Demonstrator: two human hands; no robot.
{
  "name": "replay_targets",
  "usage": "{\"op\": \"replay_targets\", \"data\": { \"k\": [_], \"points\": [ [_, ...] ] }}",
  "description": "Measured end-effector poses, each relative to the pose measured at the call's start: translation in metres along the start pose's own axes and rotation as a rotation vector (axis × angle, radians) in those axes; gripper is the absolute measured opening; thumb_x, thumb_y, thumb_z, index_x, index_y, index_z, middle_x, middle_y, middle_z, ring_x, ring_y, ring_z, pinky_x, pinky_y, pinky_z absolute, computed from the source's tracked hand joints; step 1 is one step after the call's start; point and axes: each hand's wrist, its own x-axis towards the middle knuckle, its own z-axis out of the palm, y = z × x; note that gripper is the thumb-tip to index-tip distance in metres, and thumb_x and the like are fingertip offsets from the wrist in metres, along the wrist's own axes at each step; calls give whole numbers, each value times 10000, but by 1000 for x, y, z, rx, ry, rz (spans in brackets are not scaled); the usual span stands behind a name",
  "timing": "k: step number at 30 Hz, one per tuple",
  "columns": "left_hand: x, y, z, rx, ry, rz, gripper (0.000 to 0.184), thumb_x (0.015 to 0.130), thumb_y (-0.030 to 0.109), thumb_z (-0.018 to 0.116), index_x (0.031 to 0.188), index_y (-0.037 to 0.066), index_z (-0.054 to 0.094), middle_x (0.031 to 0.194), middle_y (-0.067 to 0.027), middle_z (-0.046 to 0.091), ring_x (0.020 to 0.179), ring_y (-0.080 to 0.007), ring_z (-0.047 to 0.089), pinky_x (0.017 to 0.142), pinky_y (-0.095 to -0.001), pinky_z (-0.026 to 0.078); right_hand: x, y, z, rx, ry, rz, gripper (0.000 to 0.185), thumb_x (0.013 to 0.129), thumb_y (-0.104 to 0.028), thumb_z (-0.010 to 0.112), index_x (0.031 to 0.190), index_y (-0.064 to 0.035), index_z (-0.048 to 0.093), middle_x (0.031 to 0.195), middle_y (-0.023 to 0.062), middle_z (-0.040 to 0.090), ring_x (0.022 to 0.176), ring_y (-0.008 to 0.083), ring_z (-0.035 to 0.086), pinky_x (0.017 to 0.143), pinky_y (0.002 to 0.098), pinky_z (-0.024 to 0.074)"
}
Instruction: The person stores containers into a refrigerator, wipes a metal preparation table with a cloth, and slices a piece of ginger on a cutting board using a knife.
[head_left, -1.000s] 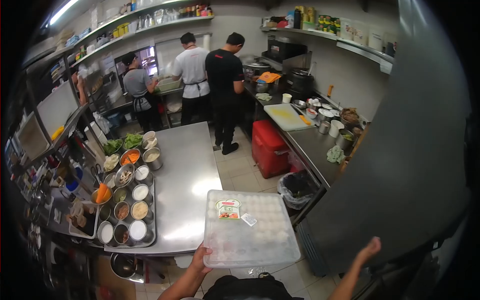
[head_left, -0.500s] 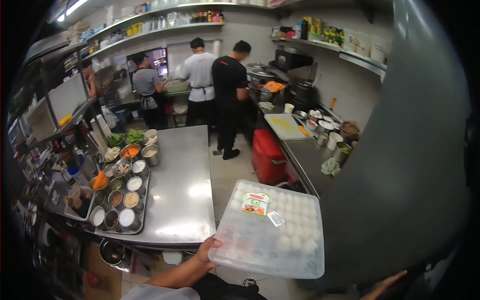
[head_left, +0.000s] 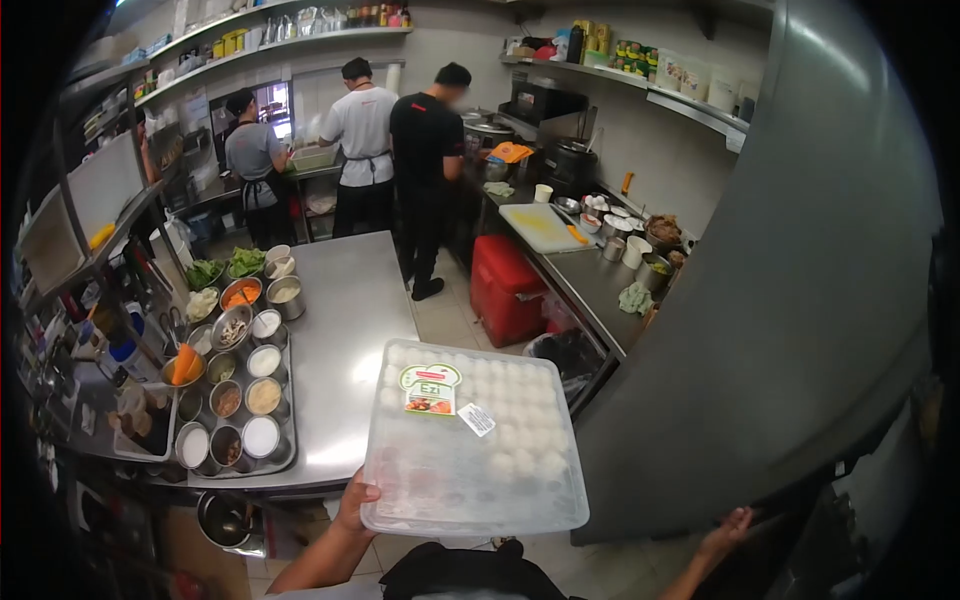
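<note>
My left hand [head_left: 355,504] grips the lower left corner of a flat, clear plastic box [head_left: 425,485] with its lid on. Rows of white round balls [head_left: 520,405] show through the lid, mostly along the top and right side; the lower left part looks frosted. A green-and-white label reading "Ezi" [head_left: 431,388] and a small white sticker [head_left: 477,420] are stuck on the lid. Low on the right, my right hand [head_left: 724,532] is held out with its fingers loosely extended and nothing in them, close to the lower edge of a large grey metal door or panel [head_left: 740,330].
A steel table [head_left: 345,290] bears a tray of several metal tins with ingredients [head_left: 262,396]. At the right counter lie a cutting board [head_left: 540,228] and bowls. A red cooler [head_left: 500,290] stands below. Three people [head_left: 425,150] work at the back; another is partly visible at left.
The box has shifted left in view, held in my left hand. My right hand has also moved left and slightly up. The whole view has turned a little to the right.
</note>
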Motion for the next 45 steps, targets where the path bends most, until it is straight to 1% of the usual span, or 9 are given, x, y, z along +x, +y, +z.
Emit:
{"op": "replay_targets", "data": {
  "k": [6,12,18,20,25,32,39,41,45],
  "points": [
    [-58,40,-38,24,68,72,923,619,298,640,1430,-46,365,1315,-237,534,1177,-378,570,1010,-462,478,-117,-118,79,57,-62,-401,516,902,-316,730,1255,-49,463,1067,43,540,927,140,521,797,282,448],
    [-112,57,-63,1,156,102,917,605,304,641,1414,-45,386,1300,-233,545,1167,-373,577,999,-452,489,-182,-186,141,166,-340,-236,514,825,-182,791,1209,-35,481,1104,73,518,939,174,522,779,309,469],
    [-146,55,-94,-115,188,104,961,559,321,622,1419,-38,385,1309,-251,533,1147,-407,574,979,-489,508,-216,-232,188,253,-702,-274,607,862,-344,738,1326,-46,484,1274,133,551,1076,235,568,887,362,482],
    [-178,47,-155,-124,210,54,577,810,270,574,1339,56,487,1176,-238,593,1015,-335,609,847,-503,545,-203,-245,194,319,-985,-246,721,889,-479,682,1413,-52,433,1404,144,501,1181,249,551,932,374,469],
    [-167,39,-117,-71,225,389,389,843,129,528,1170,-82,535,1064,-225,642,889,-334,653,762,-461,579,-204,-221,190,374,-1491,94,803,932,-609,550,1507,-95,326,1461,152,455,1251,234,508,996,385,443],
    [-102,42,-37,-149,66,94,654,712,221,576,1286,-69,461,1176,-241,592,1008,-371,616,866,-474,544,-197,-186,87,654,-1727,736,1012,860,-642,630,1557,-88,150,1527,144,366,1354,242,421,1063,399,395],
    [21,13,106,-157,-238,-103,932,580,312,623,1403,-57,387,1289,-258,542,1127,-407,578,969,-487,509,-119,-258,14,903,-1293,346,1424,579,-645,864,1556,-8,48,1573,178,251,1451,284,270,1173,420,232],
    [58,-1,165,-194,-413,-156,975,564,327,633,1419,-63,371,1312,-264,530,1146,-412,572,987,-488,502,-78,-267,7,769,-1067,-84,1490,497,-497,962,1557,-10,36,1563,183,260,1444,282,270,1174,419,228],
    [149,-38,254,-252,-672,-210,933,618,305,648,1424,-66,359,1303,-268,533,1161,-393,567,984,-499,499,10,-283,-2,649,-804,-179,1474,431,-327,1014,1539,31,109,1541,164,296,1429,275,290,1172,412,238]
  ]
}}
